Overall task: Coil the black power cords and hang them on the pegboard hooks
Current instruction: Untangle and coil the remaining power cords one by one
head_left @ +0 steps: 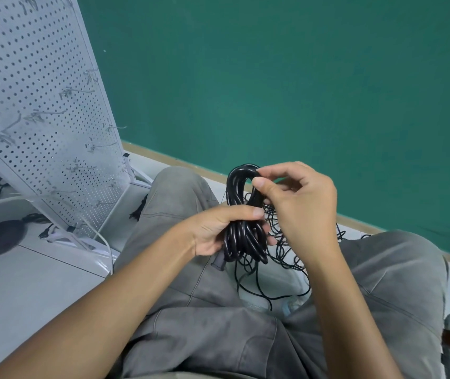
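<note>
The left hand (218, 231) has its grip clenched round the lower half of a coiled black power cord (241, 212), thumb laid across the front of the bundle and fingers wrapped behind it, so the coil stands roughly upright above the person's lap. The upper loop of the coil rises clear of that grip, and there the right hand (297, 203) pinches the top bend between thumb and fingertips. A grey plug end (218, 265) pokes out just below the left palm. Behind and below the coil, a tangle of thinner black cord (284, 250) spreads between the knees, seemingly down to the floor, though its ends are hard to trace. The white pegboard (40, 113) with its metal hooks (76, 91) leans at the left, well apart from the coil.
</note>
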`<act>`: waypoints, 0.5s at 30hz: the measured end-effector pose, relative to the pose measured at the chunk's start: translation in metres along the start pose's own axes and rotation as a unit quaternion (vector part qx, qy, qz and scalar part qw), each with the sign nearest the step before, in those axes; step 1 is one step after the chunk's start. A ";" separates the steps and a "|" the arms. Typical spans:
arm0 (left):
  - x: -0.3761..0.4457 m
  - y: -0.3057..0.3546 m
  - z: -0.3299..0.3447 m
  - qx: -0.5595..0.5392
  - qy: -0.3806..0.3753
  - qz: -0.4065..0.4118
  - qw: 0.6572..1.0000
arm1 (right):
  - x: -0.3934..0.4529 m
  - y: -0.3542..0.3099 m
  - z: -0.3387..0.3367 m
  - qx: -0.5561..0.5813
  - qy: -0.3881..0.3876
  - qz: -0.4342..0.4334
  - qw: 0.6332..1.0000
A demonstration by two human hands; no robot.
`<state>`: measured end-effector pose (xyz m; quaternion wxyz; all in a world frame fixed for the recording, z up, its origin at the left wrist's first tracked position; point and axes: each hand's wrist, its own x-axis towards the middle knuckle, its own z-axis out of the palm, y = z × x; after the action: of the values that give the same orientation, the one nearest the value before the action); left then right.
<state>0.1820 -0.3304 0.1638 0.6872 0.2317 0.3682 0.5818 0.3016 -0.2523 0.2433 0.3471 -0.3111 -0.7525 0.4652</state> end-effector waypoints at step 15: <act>0.000 0.003 0.012 0.059 0.131 0.030 0.989 | 0.000 0.042 0.001 0.079 -0.032 0.116 0.990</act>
<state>0.1893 -0.3284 0.1737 0.6006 0.2046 0.4818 0.6044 0.3070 -0.2366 0.2048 0.2898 -0.3533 -0.6829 0.5699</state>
